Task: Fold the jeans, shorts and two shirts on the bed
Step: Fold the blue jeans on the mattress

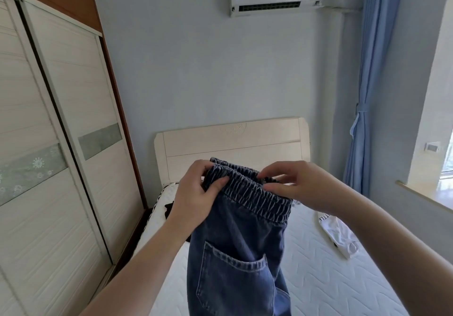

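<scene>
Pinching the elastic waistband of the blue denim jeans, left hand and right hand hold them aloft, unfolded; white shirt lies unfolded on the bed.

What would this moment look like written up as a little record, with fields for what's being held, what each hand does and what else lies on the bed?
held item: jeans, lifted above the bed by their elastic waistband, back pocket facing the camera
left hand: grips the waistband's left end
right hand: pinches the waistband's right part
on bed, right: white garment with black lettering, unfolded
on bed, left: dark garment, mostly hidden
folding progress: nothing visibly folded yet
</scene>
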`<control>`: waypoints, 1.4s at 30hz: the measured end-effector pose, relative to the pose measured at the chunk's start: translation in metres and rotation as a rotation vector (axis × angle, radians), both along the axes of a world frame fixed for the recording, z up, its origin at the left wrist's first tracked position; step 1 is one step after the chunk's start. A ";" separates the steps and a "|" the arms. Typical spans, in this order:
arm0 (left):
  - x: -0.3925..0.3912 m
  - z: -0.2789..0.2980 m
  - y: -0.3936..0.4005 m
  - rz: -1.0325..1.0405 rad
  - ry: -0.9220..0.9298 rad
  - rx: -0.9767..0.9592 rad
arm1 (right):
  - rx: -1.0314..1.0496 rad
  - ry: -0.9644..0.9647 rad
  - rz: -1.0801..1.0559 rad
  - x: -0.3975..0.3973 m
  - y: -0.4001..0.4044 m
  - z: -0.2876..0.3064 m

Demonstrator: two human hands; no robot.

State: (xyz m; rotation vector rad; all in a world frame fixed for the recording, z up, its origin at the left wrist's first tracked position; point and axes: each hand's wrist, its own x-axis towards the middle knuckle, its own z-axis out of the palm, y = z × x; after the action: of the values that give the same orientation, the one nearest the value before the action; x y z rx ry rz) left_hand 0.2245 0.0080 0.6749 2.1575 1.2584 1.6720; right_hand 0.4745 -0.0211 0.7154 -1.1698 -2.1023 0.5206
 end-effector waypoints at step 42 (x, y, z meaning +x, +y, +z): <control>-0.004 -0.002 -0.006 -0.091 -0.155 -0.018 | -0.191 0.581 -0.069 -0.019 -0.002 -0.060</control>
State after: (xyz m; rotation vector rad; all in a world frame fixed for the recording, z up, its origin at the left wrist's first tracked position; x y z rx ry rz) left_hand 0.2205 0.0021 0.6730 1.9983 1.1129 1.7455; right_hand 0.4553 -0.0234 0.6557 -1.0309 -1.5349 0.9196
